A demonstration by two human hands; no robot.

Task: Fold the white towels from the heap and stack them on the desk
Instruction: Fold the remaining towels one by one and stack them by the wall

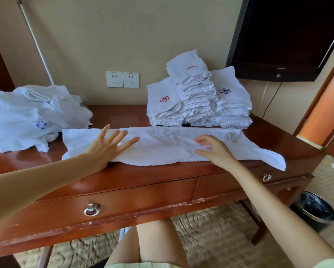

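White towel flat on desk, under left hand; right hand above

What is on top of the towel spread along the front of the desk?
On the spread towel, the left hand lies flat near its left end, fingers straight. The right hand is over its middle; contact is unclear. The desk surface beneath is hidden.

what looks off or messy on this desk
The spread towel lies askew, with its right corner hanging past the desk top. The finish along the desk's lower front edge is chipped. The folded stack is uneven and leans.
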